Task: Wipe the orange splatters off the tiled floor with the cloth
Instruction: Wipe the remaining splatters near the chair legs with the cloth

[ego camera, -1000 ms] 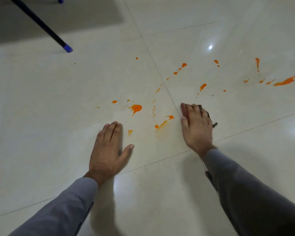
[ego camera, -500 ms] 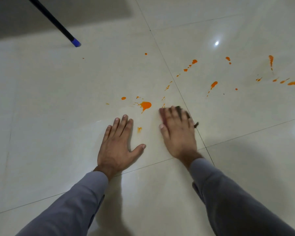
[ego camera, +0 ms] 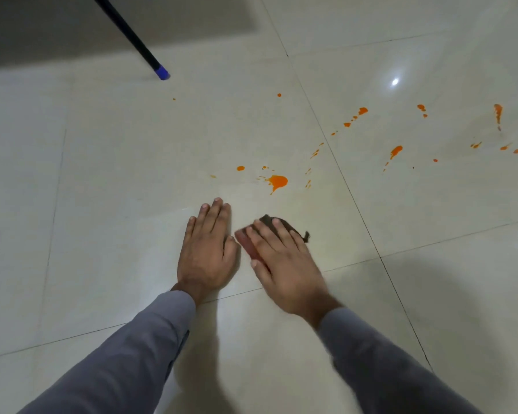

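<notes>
My right hand (ego camera: 281,261) presses a dark brown cloth (ego camera: 269,224) flat on the pale tiled floor (ego camera: 102,234); only the cloth's far edge and left side show past my fingers. Beside it, almost touching, my left hand (ego camera: 205,249) lies flat on the tile with fingers together, holding nothing. Just beyond both hands sits the largest orange splatter (ego camera: 278,182), with small drops around it. More orange splatters (ego camera: 396,150) trail off to the right across the adjoining tile, up to the frame's right edge.
A black pole with a blue tip (ego camera: 161,72) slants down to the floor at the upper left. A dark grey patch of shadow or mat (ego camera: 72,28) spans the top left. A lamp reflection (ego camera: 394,82) glints on the glossy tile.
My right hand has slid the cloth leftward and toward me, ending next to my left hand. The orange streak and small drop that lay near the hands are gone from the tile.
</notes>
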